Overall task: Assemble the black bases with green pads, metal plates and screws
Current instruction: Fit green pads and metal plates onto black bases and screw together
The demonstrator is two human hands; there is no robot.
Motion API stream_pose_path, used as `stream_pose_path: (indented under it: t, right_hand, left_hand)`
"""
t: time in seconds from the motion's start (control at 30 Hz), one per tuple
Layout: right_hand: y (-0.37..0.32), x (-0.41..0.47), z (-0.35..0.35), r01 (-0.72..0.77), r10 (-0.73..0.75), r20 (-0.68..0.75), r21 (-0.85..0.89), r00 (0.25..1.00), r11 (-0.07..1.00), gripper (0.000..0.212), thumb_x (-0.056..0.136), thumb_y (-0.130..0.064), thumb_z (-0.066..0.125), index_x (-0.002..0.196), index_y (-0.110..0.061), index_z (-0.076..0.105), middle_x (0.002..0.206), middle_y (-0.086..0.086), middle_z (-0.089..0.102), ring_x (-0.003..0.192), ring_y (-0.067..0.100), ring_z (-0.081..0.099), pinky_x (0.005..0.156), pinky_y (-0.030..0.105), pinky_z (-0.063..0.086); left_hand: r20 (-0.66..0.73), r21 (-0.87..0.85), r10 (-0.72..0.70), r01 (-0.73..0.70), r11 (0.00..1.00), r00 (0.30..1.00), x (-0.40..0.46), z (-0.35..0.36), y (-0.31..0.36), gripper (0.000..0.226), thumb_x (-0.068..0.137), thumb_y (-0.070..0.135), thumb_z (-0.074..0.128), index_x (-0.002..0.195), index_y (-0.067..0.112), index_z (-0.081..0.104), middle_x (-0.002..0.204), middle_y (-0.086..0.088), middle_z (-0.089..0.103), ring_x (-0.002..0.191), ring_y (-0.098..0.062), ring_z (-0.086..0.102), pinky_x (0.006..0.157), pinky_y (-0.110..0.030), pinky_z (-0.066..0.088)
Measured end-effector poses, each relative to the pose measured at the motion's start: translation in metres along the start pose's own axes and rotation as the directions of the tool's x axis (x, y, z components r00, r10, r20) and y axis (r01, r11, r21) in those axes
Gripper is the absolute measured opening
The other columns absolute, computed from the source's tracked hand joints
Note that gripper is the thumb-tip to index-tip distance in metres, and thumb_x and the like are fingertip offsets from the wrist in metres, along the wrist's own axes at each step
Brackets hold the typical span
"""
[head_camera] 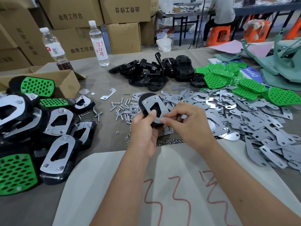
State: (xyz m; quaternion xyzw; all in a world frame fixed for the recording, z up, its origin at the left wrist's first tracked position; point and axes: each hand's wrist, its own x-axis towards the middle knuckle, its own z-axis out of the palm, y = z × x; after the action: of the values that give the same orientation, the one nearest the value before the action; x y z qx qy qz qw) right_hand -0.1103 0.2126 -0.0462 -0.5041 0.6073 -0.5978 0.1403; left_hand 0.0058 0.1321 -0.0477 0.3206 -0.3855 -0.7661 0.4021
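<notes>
Tilting up-left: black base (150,110)

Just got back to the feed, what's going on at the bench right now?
A person is mid-assembly. The left hand holds a black base with a metal plate laid on it, two screws showing at the far end. The right hand pinches at the plate's near edge. Loose screws, plates, green pads and bare bases lie in piles ahead; finished units are stacked at left.

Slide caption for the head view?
Left hand holds a plated black base; right hand works its lower end.
</notes>
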Motion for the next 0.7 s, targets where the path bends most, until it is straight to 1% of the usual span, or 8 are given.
stream_pose_path:
  t: [0.07,0.13,0.27,0.43,0.5,0.57,0.63,0.7]
  right_hand:
    - [-0.0011,-0.0005,0.0001,0.017,-0.018,-0.017,-0.029,1.000,0.999,0.012,0.076,-0.010,0.091,0.077,-0.017,0.081,0.073,0.002,0.066,0.063,0.007,0.050,0.060,0.025,0.043]
    - [-0.0023,-0.0009,0.0010,0.031,-0.032,-0.024,-0.043,0.999,0.999,0.013,0.076,-0.009,0.091,0.076,-0.016,0.080,0.073,0.001,0.066,0.064,0.010,0.051,0.059,0.028,0.044]
    - [-0.0036,-0.0004,0.0005,-0.011,0.009,0.055,0.043,0.998,0.999,0.011,0.084,0.000,0.083,0.090,-0.009,0.083,0.081,0.008,0.065,0.070,0.025,0.067,0.061,0.036,0.057]
    - [-0.0029,0.0003,-0.0015,-0.046,0.043,0.064,0.039,0.997,0.998,0.011,0.082,-0.004,0.086,0.088,-0.013,0.083,0.077,0.003,0.063,0.072,0.030,0.063,0.061,0.049,0.058]
    - [-0.0029,0.0002,-0.0016,-0.038,0.037,0.025,0.030,0.999,0.999,0.013,0.076,-0.009,0.091,0.077,-0.016,0.080,0.073,-0.001,0.065,0.065,0.016,0.055,0.058,0.041,0.052]
    - [-0.0021,-0.0004,-0.0014,-0.018,0.018,-0.008,0.014,1.000,1.000,0.022,0.073,-0.013,0.094,0.068,-0.020,0.073,0.068,-0.005,0.065,0.062,0.007,0.048,0.057,0.024,0.042]
    - [-0.0016,-0.0005,-0.0006,-0.007,0.007,-0.018,-0.007,1.000,1.000,0.023,0.073,-0.015,0.094,0.068,-0.018,0.072,0.066,-0.008,0.065,0.061,0.006,0.047,0.058,0.020,0.039]
    - [-0.0018,-0.0003,0.0007,0.002,-0.002,-0.013,-0.026,1.000,1.000,0.019,0.074,-0.016,0.093,0.076,-0.018,0.075,0.065,-0.011,0.061,0.061,0.006,0.046,0.059,0.020,0.039]
  left_hand:
    - [0.001,0.017,0.012,-0.012,1.000,1.000,-0.0009,0.0015,-0.0002,0.024,0.105,0.004,0.050,0.122,-0.002,0.065,0.117,-0.025,0.074,0.098,-0.036,0.072,0.090,-0.049,0.059]
    - [-0.008,0.017,0.011,-0.011,1.000,1.000,-0.0016,0.0026,0.0000,0.024,0.105,0.004,0.050,0.123,-0.003,0.064,0.117,-0.026,0.073,0.099,-0.039,0.072,0.093,-0.052,0.058]
    - [-0.004,0.005,0.007,-0.007,1.000,1.000,-0.0018,0.0008,0.0012,0.018,0.105,0.004,0.050,0.112,0.003,0.067,0.100,-0.017,0.076,0.088,-0.031,0.071,0.072,-0.039,0.060]
    - [-0.003,0.016,0.013,-0.013,1.000,1.000,-0.0029,0.0022,0.0013,0.021,0.105,0.003,0.049,0.117,0.001,0.067,0.113,-0.023,0.075,0.096,-0.035,0.071,0.083,-0.045,0.059]
    - [0.011,0.030,0.019,-0.019,0.999,1.000,-0.0032,0.0030,0.0001,0.021,0.105,0.003,0.049,0.117,0.000,0.066,0.112,-0.023,0.076,0.094,-0.035,0.073,0.079,-0.044,0.061]
    - [0.015,0.036,0.022,-0.022,0.999,1.000,-0.0033,0.0034,-0.0005,0.019,0.105,0.002,0.049,0.113,0.000,0.066,0.108,-0.022,0.076,0.094,-0.037,0.074,0.073,-0.040,0.064]
    - [0.018,0.030,0.019,-0.019,0.999,1.000,-0.0022,0.0028,-0.0015,0.018,0.105,0.002,0.050,0.110,0.001,0.066,0.102,-0.021,0.077,0.093,-0.038,0.075,0.075,-0.042,0.064]
    - [0.024,0.032,0.023,-0.024,0.999,0.999,-0.0019,0.0025,-0.0013,0.018,0.105,0.003,0.050,0.104,0.004,0.067,0.088,-0.010,0.077,0.081,-0.029,0.075,0.072,-0.041,0.064]
